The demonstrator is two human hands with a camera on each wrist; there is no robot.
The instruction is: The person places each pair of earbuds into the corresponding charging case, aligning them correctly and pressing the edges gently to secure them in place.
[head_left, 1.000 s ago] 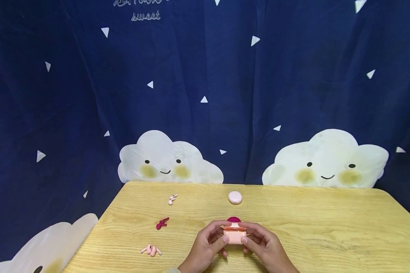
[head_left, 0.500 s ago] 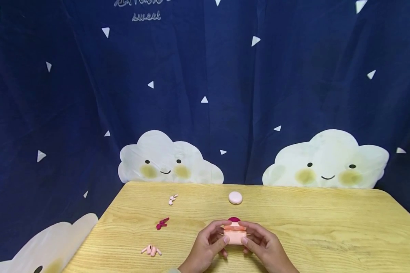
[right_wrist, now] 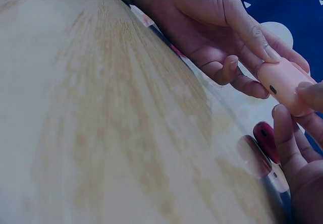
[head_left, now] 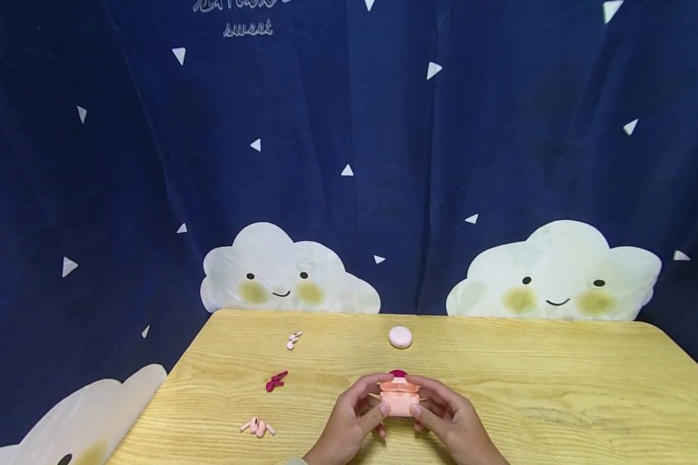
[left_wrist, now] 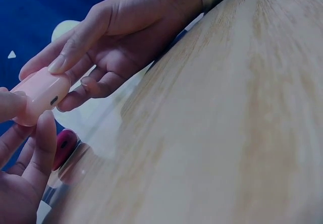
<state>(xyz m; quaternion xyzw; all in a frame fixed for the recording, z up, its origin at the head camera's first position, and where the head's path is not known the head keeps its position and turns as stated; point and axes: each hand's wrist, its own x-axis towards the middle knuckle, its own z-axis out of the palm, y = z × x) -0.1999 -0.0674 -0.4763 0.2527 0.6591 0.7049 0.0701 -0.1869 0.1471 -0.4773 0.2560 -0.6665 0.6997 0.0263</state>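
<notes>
Both hands hold a pink earbud case [head_left: 399,405] between them, its hinged lid tilted partly up. My left hand [head_left: 349,413] grips the case's left end, thumb on the front and forefinger at the lid. On the other end, my right hand [head_left: 455,412] mirrors that hold. In the left wrist view the underside of the pink case [left_wrist: 43,94] shows a small dark port; the right wrist view shows the same pink case [right_wrist: 283,82] above the table. Just behind it is a magenta case [head_left: 398,373], mostly hidden in the head view.
Left of the hands, pink earbuds [head_left: 258,427], magenta earbuds [head_left: 276,381] and pale pink earbuds [head_left: 293,340] lie on the wooden table [head_left: 558,387]. A round pale pink case [head_left: 400,336] sits near the back edge, before a blue curtain [head_left: 407,161].
The lid of the pink earbud case has tilted further back, showing more of its inside. Both hands keep their grip in nearly the same place.
</notes>
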